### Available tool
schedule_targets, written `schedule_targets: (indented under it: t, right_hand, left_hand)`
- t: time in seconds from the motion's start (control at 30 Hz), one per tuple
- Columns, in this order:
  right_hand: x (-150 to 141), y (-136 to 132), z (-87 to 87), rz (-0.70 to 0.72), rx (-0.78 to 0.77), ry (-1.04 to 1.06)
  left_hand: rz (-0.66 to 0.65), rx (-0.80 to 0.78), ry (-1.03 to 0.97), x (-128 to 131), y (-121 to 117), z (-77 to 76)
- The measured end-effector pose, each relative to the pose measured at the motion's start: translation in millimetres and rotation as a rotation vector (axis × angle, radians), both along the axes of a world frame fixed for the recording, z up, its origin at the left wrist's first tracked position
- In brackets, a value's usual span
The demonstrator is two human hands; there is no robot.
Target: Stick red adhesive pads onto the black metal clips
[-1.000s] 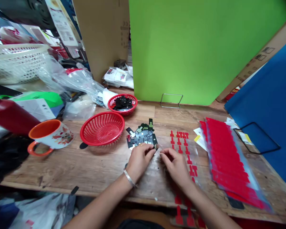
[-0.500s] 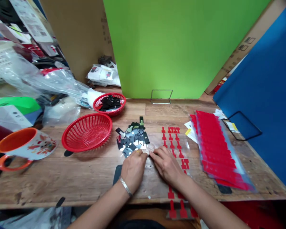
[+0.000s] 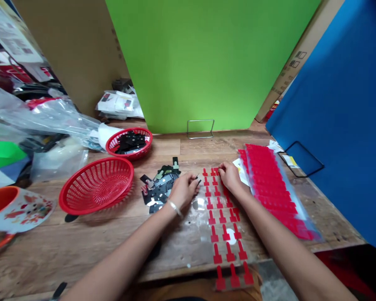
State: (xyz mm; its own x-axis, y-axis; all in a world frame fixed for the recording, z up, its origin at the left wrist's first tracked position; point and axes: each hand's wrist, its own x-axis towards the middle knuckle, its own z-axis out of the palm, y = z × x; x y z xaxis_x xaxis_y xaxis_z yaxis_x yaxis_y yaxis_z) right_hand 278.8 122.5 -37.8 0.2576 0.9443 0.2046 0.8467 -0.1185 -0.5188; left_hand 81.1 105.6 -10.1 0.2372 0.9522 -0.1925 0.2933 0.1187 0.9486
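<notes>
My left hand [image 3: 184, 191] is closed, its fingertips pinching a small dark thin piece [image 3: 198, 182]. It is beside a heap of flat black and grey pieces [image 3: 163, 190], some with pale tabs. My right hand [image 3: 230, 177] is closed at the top right corner of a clear sheet carrying rows of red T-shaped stickers [image 3: 219, 203]. Its thumb and forefinger pinch at one of the upper red stickers, partly hidden by the fingers. The sheet's lower end hangs past the table's front edge.
At left stand an empty red basket [image 3: 64, 200], a red basket of black pieces [image 3: 109, 144] and an orange-and-white mug [image 3: 28, 211]. Stacked red sheets [image 3: 269, 179] lie at right. A wire stand [image 3: 200, 121] is before the green board [image 3: 207, 62]; a black one [image 3: 303, 159] is by the blue board [image 3: 338, 104].
My hands, close together by the heap half a second ago, have parted. The right moved up and right to the sticker sheet; the left lifted away with the dark piece. The view shifted.
</notes>
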Motion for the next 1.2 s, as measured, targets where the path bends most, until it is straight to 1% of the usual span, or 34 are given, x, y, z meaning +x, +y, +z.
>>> schedule_targets:
  t: [0.03,0.07,0.17,0.23,0.33,0.47,0.6,0.8,1.03,1.2]
  right_hand:
    - [-0.3,2.8,-1.1,-0.006,-0.017,-0.01]
    - [-1.2,4.7,-1.7,-0.011,-0.036,-0.019]
    - [-4.4,7.1,-1.0,-0.021,-0.088,-0.039]
    - [-5.1,7.9,0.7,-0.023,-0.113,-0.05]
    - [-4.1,9.1,3.1,-0.021,-0.132,-0.066]
    - [-3.4,9.6,2.9,-0.018,-0.129,-0.085]
    - [-5.6,6.9,-0.7,-0.023,-0.079,-0.097]
    - [-8.3,-1.2,-6.4,0.017,0.011,-0.064]
    - [-8.9,-4.0,-6.0,0.042,0.06,0.027]
    - [-2.0,-4.1,-5.8,0.054,0.076,0.134]
  left_hand:
    - [0.009,-0.073,-0.058,10.6,8.4,-3.9]
    - [0.009,-0.113,-0.087,20.8,16.3,-7.5]
    - [0.023,-0.156,-0.114,46.0,36.2,-15.6]
    - [0.036,-0.185,-0.131,57.7,45.6,-18.9]
    - [0.042,-0.241,-0.151,67.7,54.6,-22.3]
    - [0.045,-0.306,-0.177,69.9,59.1,-24.0]
    - [0.051,-0.324,-0.209,67.6,58.3,-22.4]
    - [0.076,-0.261,-0.216,70.4,54.3,-24.7]
    - [0.077,-0.207,-0.111,76.4,56.7,-26.6]
    - [0.075,-0.194,-0.065,76.7,59.1,-28.3]
